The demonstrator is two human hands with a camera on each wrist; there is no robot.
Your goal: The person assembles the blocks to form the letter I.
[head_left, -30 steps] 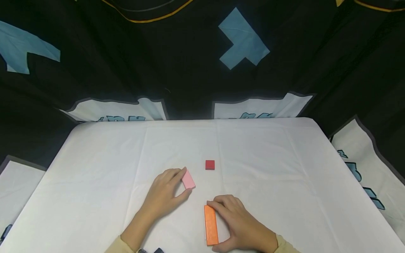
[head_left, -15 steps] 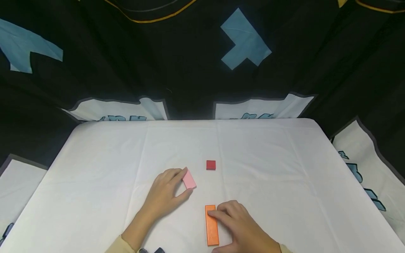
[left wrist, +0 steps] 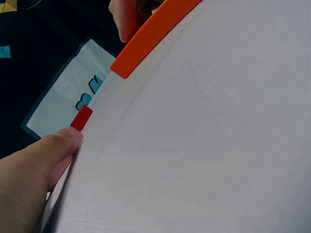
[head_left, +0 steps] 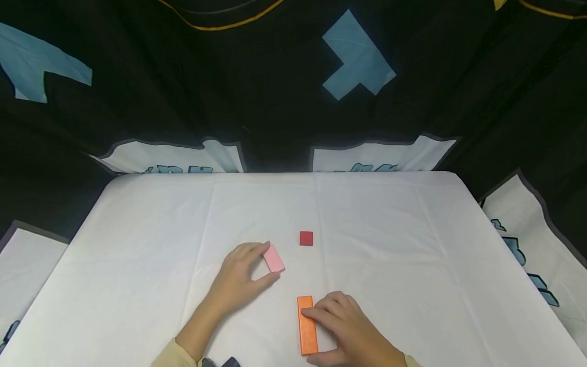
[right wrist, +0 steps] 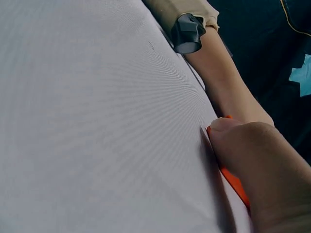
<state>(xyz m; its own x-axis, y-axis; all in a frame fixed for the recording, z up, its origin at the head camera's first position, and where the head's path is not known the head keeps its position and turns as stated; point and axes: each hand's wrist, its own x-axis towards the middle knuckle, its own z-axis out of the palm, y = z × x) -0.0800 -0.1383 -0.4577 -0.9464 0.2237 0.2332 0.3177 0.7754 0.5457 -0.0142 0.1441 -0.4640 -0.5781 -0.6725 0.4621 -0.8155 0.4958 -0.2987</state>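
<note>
My left hand [head_left: 238,279] holds a small pink block [head_left: 274,259] between thumb and index finger, one at each end. In the left wrist view the thumb covers part of that pink block [left wrist: 74,144]. At the front middle lies a longer orange block [head_left: 308,336], pointing away from me. My right hand [head_left: 347,330] is on it: the index finger lies across its top, the thumb touches its near end, and the other fingers bend beside its right side. A small red block [head_left: 306,238] sits farther back, apart from both hands.
A white cloth covers the table [head_left: 390,224]. Dark fabric with blue and white patches [head_left: 359,56] hangs behind it and at both sides. The dark wrist camera [head_left: 229,362] shows at the left sleeve near the front edge.
The right index finger has slid from the orange block's far end onto its top, nearer to me. The left hand and the blocks stay in place, while the head view shifts slightly.
</note>
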